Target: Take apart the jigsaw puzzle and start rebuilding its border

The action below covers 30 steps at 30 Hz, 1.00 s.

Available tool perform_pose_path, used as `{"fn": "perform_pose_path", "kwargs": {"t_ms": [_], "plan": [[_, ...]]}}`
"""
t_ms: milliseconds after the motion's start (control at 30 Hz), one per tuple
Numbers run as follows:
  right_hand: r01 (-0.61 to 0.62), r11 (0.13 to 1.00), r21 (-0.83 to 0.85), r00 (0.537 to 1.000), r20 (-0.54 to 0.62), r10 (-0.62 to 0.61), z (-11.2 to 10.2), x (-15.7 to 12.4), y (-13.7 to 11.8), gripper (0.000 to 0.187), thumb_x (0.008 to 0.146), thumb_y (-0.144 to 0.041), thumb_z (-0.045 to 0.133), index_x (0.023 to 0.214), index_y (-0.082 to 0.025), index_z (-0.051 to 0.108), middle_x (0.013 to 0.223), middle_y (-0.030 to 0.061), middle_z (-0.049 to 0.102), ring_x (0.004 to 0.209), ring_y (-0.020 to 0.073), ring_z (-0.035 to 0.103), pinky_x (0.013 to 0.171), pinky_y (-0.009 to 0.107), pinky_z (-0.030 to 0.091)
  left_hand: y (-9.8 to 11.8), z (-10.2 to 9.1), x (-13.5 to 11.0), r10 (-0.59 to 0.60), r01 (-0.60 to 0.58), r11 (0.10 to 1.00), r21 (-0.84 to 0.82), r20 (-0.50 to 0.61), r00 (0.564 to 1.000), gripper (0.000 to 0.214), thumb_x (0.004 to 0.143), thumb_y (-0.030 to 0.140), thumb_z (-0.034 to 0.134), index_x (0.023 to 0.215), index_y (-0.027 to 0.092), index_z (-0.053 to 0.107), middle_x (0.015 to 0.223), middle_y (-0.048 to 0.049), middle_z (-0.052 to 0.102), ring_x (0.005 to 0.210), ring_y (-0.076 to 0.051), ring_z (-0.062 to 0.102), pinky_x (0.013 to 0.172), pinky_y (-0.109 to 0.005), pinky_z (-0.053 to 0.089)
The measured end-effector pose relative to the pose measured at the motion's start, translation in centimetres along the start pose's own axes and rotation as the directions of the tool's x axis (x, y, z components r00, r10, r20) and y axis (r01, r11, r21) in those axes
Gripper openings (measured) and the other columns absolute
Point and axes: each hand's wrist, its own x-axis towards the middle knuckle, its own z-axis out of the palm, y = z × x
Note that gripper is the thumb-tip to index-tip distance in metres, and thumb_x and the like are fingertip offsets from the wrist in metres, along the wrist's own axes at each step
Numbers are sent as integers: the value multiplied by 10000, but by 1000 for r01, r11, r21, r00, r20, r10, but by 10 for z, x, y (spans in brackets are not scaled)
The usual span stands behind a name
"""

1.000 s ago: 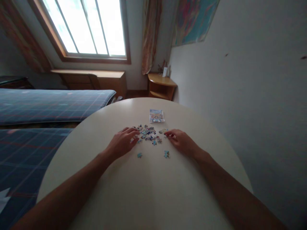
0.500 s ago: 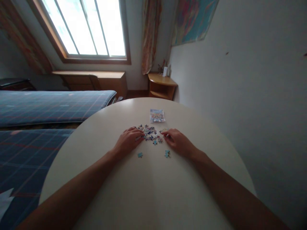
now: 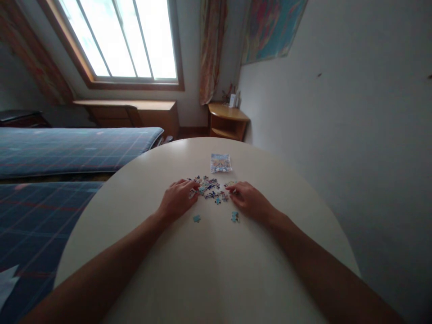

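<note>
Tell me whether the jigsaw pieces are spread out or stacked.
Spread out: the jigsaw pieces lie loosely scattered on the round table, mostly between left hand and right hand.

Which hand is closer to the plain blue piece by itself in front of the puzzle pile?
Left. The left hand is just beyond the plain blue piece, to its left; the right hand is farther off, beyond it to the right.

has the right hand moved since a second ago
Yes: the right hand has shifted slightly left, toward the puzzle pieces, judged against the picture card, which sits where it did.
</note>
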Motion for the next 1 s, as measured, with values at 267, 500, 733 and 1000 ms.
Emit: {"fn": "perform_pose_path", "kwargs": {"t_ms": [267,500,733,1000], "plan": [[13,1000,-12,1000,9,-13,-1,-2,2,230,887,-187,591,1092,-183,697,1040,93,711,984,218,610,919,376,472,2,-32,-7,-106,74,971,229,131,986,195,863,258,595,1028,271,698,923,-46,737,864,-247,693,798,-353,517],[14,999,-42,1000,-11,-14,-6,-2,-14,193,879,-181,619,1044,-196,718,1048,98,717,1013,237,602,931,400,460,4,-44,-12,-56,46,990,137,73,996,126,825,289,649,942,276,695,906,-7,740,786,-214,686,684,-302,509],[-152,910,385,988,71,135,-1,-6,-60,215,910,-339,595,989,-193,730,923,57,750,806,182,664,748,317,490,33,-39,-18,293,-295,955,21,-199,935,39,855,247,640,872,243,676,880,9,743,797,-176,680,760,-308,524],[-231,598,768,969,128,210,10,-6,-74,219,856,-381,638,878,-166,669,832,39,715,775,153,650,763,306,511,44,-31,-22,361,-383,923,-38,-255,897,81,881,172,607,838,226,650,837,23,736,771,-149,671,766,-292,515]]}}
